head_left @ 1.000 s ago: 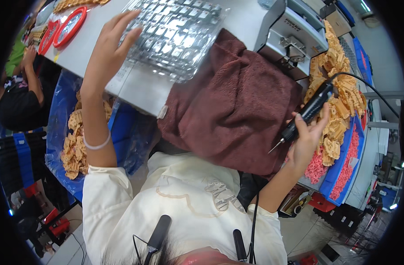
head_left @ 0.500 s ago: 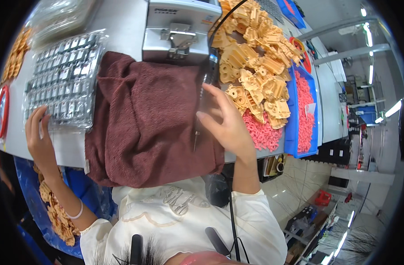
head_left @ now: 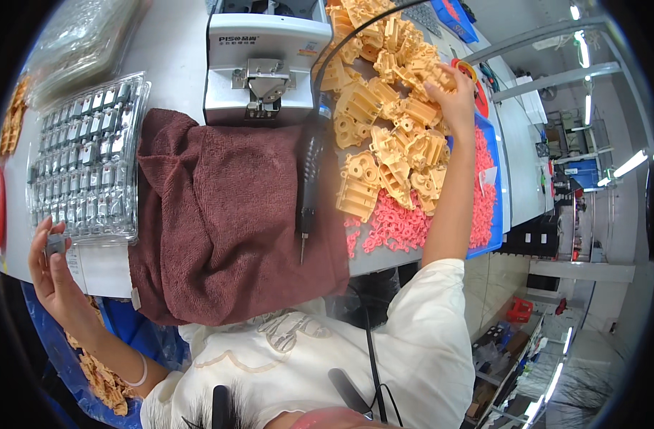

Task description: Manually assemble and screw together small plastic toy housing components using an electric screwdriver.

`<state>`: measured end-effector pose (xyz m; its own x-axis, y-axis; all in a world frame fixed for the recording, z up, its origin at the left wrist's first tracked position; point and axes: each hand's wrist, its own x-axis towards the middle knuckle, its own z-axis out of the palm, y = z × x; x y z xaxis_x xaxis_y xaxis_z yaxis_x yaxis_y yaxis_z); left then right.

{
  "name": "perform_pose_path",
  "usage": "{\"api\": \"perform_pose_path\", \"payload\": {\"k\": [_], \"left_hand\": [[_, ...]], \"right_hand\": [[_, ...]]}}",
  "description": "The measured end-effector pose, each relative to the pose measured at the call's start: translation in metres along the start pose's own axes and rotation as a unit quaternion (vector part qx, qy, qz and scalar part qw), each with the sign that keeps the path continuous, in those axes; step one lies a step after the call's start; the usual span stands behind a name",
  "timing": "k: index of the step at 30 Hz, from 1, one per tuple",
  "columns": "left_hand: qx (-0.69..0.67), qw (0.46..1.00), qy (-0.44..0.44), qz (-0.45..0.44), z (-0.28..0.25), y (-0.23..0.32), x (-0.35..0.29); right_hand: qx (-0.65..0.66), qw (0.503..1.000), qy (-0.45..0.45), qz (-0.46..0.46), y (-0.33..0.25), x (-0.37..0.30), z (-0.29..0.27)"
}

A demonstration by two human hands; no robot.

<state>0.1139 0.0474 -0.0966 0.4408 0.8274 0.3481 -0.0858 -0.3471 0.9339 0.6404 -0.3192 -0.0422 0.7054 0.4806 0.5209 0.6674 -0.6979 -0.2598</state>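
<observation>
At the near left, my left hand (head_left: 59, 286) pinches a small grey component (head_left: 55, 247) between thumb and fingers. It is just off the near corner of a clear plastic tray (head_left: 130, 179) filled with rows of like small parts. My right hand (head_left: 457, 104) reaches to the far right side of a heap of yellow plastic housings (head_left: 395, 154). Its thumb and fingers close on one yellow housing (head_left: 441, 77). A black electric screwdriver (head_left: 309, 171), bit toward me, lies on the right part of a maroon towel (head_left: 227, 222), held by neither hand.
Beyond the towel stands a grey-white screw feeder machine (head_left: 266, 43). Loose pink pieces (head_left: 395, 225) lie by the housings, and more fill a blue bin (head_left: 495, 207) on the right. Stacked clear trays (head_left: 84, 50) stand far left. A black cable (head_left: 348, 36) arches over the heap.
My right hand has left the screwdriver and gone far right onto the yellow heap. My left hand has lifted a grey component away from the tray. The view has shifted a little.
</observation>
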Motion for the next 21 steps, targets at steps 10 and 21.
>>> {"api": "perform_pose_path", "payload": {"k": [10, 21], "left_hand": [[0.036, 0.999, 0.018, 0.002, 0.023, 0.009, -0.004], [-0.198, 0.974, -0.105, -0.013, 0.076, 0.026, -0.016]], "right_hand": [[0.291, 0.949, 0.01, 0.123, -0.065, -0.019, -0.051], [0.645, 0.65, -0.307, 0.26, -0.215, -0.141, -0.025]]}}
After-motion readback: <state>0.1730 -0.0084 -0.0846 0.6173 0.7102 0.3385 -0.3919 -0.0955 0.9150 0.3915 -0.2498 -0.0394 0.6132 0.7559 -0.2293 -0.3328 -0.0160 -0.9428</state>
